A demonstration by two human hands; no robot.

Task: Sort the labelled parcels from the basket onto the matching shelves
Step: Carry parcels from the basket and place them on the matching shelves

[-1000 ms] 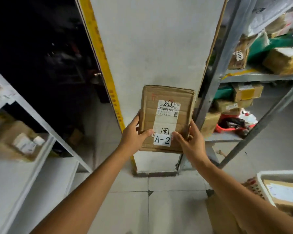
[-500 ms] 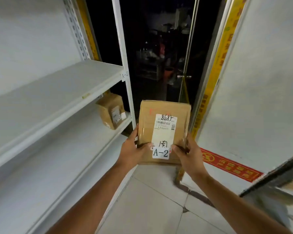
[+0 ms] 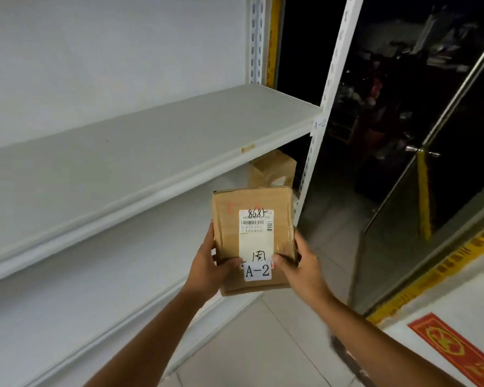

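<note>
Brown cardboard parcel with white A-2 sticker (image 3: 253, 241) held in air, face up. Left hand (image 3: 207, 263) and right hand (image 3: 302, 263) clamp its lower sides, thumbs on top. Parcel sits below front-right corner of white metal shelf (image 3: 151, 141) tagged A-2.

- The parcel (image 3: 252, 238) is brown cardboard with a faint red scrawl near its top left corner.
- Its shipping label (image 3: 256, 233) is white with a black barcode and black handwriting.
- The sticker (image 3: 258, 270) at the parcel's lower edge is white with black "A-2".
- The upper shelf (image 3: 151, 135) left of the parcel is pale grey-white, a tan tape scrap (image 3: 248, 148) on its edge.
- The second box (image 3: 274, 170) behind the parcel is the same brown.
- The floor (image 3: 263, 344) below the parcel is light grey tile.
- The strip (image 3: 444, 263) right of the parcel is yellow with dark characters.
</note>
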